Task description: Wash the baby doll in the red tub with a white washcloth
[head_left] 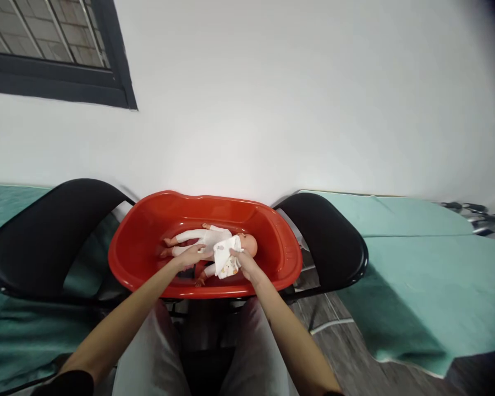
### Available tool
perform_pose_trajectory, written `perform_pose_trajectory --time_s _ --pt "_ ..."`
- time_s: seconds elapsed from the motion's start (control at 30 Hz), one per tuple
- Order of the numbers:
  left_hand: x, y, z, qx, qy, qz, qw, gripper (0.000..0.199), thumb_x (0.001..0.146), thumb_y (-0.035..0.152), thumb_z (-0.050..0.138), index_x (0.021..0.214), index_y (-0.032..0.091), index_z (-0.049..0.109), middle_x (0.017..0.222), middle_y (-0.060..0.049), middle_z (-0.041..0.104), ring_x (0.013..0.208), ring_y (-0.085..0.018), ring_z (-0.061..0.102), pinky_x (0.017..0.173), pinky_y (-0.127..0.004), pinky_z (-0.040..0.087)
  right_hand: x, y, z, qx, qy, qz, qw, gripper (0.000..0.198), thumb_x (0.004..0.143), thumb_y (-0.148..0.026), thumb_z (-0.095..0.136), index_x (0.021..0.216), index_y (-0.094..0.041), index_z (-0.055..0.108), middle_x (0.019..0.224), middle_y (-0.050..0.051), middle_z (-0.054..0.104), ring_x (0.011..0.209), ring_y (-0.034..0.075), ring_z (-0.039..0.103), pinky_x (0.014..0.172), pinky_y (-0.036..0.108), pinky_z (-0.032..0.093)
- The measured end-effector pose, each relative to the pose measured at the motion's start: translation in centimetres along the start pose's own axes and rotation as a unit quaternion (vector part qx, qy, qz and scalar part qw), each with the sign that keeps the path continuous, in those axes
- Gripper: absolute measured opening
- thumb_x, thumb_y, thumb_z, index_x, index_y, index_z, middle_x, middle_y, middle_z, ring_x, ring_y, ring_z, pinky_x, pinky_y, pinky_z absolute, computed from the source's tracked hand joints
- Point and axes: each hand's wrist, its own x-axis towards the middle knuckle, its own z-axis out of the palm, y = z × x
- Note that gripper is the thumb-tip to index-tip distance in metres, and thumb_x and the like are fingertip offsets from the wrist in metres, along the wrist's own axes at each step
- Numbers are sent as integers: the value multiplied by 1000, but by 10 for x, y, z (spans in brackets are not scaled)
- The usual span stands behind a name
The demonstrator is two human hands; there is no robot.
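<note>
A baby doll (208, 237) in white clothes lies on its back in a red baby bathtub (289, 253), its head to the right and its bare feet to the left. My right hand (243, 260) is closed on a white printed cloth (226, 257) over the doll's chest, next to its head. The cloth hides part of the upper body and one arm. At the doll's hip, my left hand (193, 255) has its fingers stretched out and appears to touch the white clothing. Small detail around its fingertips is hard to make out.
The tub stands between two black chairs, one at the left (33, 236) and one at the right (324, 239), close to a white wall (251, 99). Green-covered surfaces (429, 275) lie on both sides. A dark-framed barred window (58, 80) is at upper left.
</note>
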Motion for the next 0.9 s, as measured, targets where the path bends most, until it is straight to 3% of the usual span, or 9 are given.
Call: perform_pose_trajectory --time_s 0.1,0.17,0.27,0.33,0.43,0.6,0.73,0.8,0.9 --pt "-36 11 37 -157 -91 -2 983 67 87 54 69 142 19 55 130 -11 69 115 -30 66 93 -37 55 -42 -5 11 127 -87 -18 988 45 79 -26 80 119 -12 68 103 10 76 95 25 73 88 36 59" --pt "-55 12 54 -281 -76 27 956 62 84 47 76 136 18 60 127 -12 71 112 -27 68 92 -34 56 -67 -5 17 171 -92 -28 981 49 76 -29 83 119 -12 68 103 11 76 94 27 74 88 39 59" --pt "-83 -1 66 -426 -43 27 903 53 82 44 77 125 15 67 127 -15 70 110 -28 69 90 -35 57 -101 3 23 216 -33 -47 975 45 74 -31 85 113 -13 70 104 11 77 95 27 74 87 38 60" --pt "-105 -19 72 -478 -34 5 878 51 86 49 71 126 16 68 129 -14 69 110 -27 69 89 -36 57 -122 16 29 257 -9 -21 966 42 74 -32 85 110 -14 71 108 10 76 99 27 73 87 36 60" --pt "-145 -57 83 -525 -5 -14 851 49 88 46 71 126 17 69 129 -11 70 116 -27 67 96 -35 54 -154 46 42 289 -32 47 956 43 77 -38 82 113 -17 71 116 9 74 107 27 71 90 36 59" --pt "-206 -115 97 -506 27 -111 855 48 79 37 79 117 10 72 117 -15 75 105 -30 71 90 -36 56 -193 98 56 258 -131 128 949 58 79 -63 73 118 -19 71 117 9 74 117 29 67 97 42 56" --pt "-224 -132 95 -491 36 -144 858 52 75 35 83 119 10 71 115 -17 75 99 -28 73 85 -34 56 -204 119 49 226 -176 165 944 78 79 -82 58 121 -18 69 120 13 72 119 32 66 99 47 54" --pt "-221 -133 91 -469 35 -128 873 54 72 34 86 117 11 72 112 -15 76 96 -27 73 83 -32 56 -204 123 44 198 -143 154 957 76 76 -79 66 119 -17 70 117 14 73 114 32 68 99 47 54" --pt "-206 -131 86 -418 51 -86 903 51 70 41 88 110 12 75 105 -12 78 92 -24 72 82 -30 55 -199 126 38 130 -89 122 980 63 70 -57 85 115 -15 71 113 13 75 103 30 72 97 43 55"
